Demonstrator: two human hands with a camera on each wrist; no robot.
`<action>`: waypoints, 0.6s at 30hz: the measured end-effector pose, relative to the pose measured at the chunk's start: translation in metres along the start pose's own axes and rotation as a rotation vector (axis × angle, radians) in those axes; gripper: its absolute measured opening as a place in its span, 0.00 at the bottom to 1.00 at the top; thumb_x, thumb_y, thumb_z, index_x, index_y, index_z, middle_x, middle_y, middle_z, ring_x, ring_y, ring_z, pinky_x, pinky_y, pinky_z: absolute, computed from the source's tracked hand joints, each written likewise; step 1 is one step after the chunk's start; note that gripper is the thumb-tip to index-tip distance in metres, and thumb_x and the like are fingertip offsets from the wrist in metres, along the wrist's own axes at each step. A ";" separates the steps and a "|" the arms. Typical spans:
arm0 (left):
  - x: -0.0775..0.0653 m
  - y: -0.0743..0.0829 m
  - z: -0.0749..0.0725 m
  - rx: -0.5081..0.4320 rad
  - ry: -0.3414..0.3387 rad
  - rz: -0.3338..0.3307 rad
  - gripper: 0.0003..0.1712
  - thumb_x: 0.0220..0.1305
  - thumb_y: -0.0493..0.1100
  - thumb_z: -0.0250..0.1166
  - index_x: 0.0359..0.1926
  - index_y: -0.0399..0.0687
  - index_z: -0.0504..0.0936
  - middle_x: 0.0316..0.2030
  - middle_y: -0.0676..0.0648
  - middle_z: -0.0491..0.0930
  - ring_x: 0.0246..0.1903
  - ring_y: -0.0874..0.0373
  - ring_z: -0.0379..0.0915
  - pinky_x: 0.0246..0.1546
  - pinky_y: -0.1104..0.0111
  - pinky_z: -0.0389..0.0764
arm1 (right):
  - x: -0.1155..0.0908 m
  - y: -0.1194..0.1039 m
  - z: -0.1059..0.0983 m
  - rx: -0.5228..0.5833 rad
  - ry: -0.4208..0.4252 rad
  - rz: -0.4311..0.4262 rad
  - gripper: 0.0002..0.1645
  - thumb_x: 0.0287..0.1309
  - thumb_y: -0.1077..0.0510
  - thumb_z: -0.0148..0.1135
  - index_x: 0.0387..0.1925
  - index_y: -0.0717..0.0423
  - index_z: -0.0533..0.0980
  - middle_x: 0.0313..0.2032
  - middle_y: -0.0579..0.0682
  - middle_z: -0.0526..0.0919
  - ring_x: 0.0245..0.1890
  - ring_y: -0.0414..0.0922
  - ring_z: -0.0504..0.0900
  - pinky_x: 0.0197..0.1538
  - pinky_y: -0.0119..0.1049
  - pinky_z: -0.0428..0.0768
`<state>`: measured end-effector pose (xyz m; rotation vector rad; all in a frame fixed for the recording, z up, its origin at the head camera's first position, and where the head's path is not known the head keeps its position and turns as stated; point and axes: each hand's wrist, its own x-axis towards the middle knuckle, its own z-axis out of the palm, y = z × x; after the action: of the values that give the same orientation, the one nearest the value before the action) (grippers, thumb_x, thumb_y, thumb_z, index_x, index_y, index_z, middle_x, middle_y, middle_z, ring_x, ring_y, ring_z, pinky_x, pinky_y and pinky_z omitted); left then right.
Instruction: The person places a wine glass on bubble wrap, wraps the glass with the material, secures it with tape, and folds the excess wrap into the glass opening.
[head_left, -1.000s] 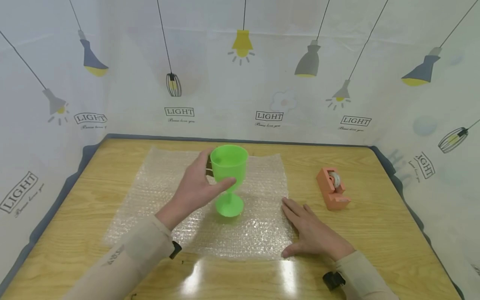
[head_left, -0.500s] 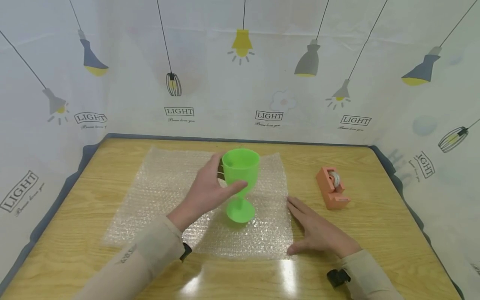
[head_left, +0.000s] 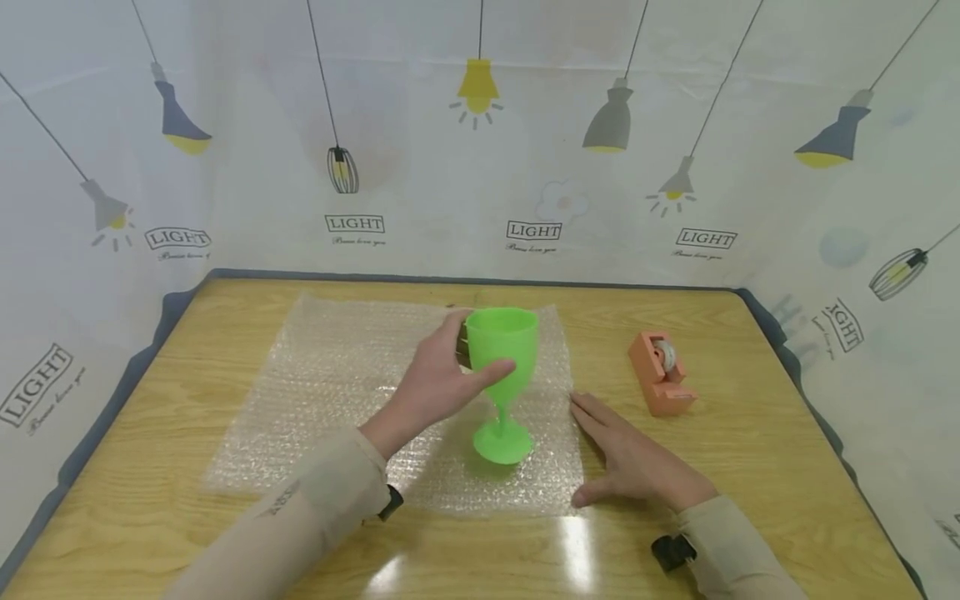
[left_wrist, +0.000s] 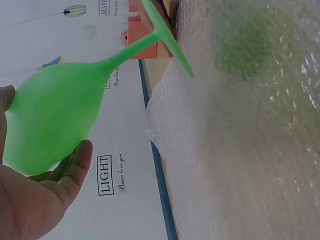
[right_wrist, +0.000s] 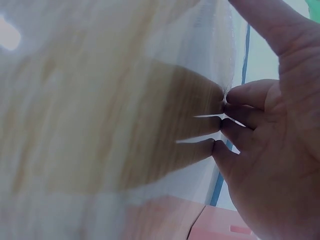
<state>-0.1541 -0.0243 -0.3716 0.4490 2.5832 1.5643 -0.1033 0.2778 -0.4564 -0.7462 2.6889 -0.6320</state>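
My left hand (head_left: 435, 375) grips a bright green plastic goblet (head_left: 519, 343) by its bowl, thumb across the near side. The goblet stands nearly upright in the head view, over the right part of a clear bubble wrap sheet (head_left: 322, 400). In the left wrist view, the goblet's foot (left_wrist: 167, 37) is raised above the bubble wrap, which shows a green reflection. At the sheet's right edge lies my right hand (head_left: 637, 458), fingers extended and thumb spread. The right wrist view shows its fingertips (right_wrist: 226, 152) touching down along that edge and the table.
An orange tape dispenser (head_left: 651, 383) with a roll of tape stands on the wooden table (head_left: 765, 467), beyond my right hand. White cloth walls (head_left: 420, 117) printed with lamps enclose the table at the back and both sides.
My left hand has carried the goblet to the right and a little nearer to me over the bubble wrap. The right hand has shifted slightly right, staying by the sheet's edge.
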 end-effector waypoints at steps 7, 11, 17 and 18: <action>0.006 0.001 0.014 -0.030 -0.038 -0.069 0.45 0.62 0.65 0.72 0.70 0.46 0.67 0.43 0.49 0.82 0.42 0.54 0.81 0.39 0.63 0.86 | 0.000 0.001 0.001 -0.020 0.008 -0.009 0.80 0.39 0.24 0.76 0.79 0.67 0.52 0.81 0.61 0.47 0.80 0.63 0.49 0.76 0.60 0.59; 0.009 0.003 0.022 -0.016 -0.057 -0.111 0.45 0.62 0.67 0.71 0.69 0.47 0.68 0.41 0.49 0.82 0.40 0.55 0.81 0.38 0.64 0.86 | 0.000 0.003 0.001 -0.012 0.004 -0.017 0.80 0.39 0.25 0.77 0.79 0.67 0.52 0.81 0.61 0.47 0.79 0.64 0.49 0.76 0.60 0.59; 0.011 0.005 0.032 0.006 -0.077 -0.141 0.42 0.61 0.70 0.69 0.64 0.46 0.72 0.41 0.48 0.82 0.39 0.55 0.80 0.37 0.64 0.85 | -0.001 0.005 0.000 0.015 0.000 -0.022 0.81 0.37 0.26 0.78 0.79 0.67 0.51 0.81 0.61 0.46 0.79 0.64 0.48 0.76 0.61 0.59; 0.012 0.005 0.033 0.012 -0.080 -0.143 0.42 0.61 0.71 0.68 0.63 0.46 0.72 0.41 0.48 0.82 0.39 0.55 0.80 0.37 0.64 0.85 | -0.001 0.005 0.000 0.016 0.001 -0.023 0.81 0.37 0.26 0.78 0.79 0.67 0.51 0.81 0.61 0.46 0.79 0.64 0.48 0.76 0.61 0.59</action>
<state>-0.1566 0.0100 -0.3817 0.3128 2.5049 1.4550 -0.1047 0.2825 -0.4583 -0.7736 2.6764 -0.6586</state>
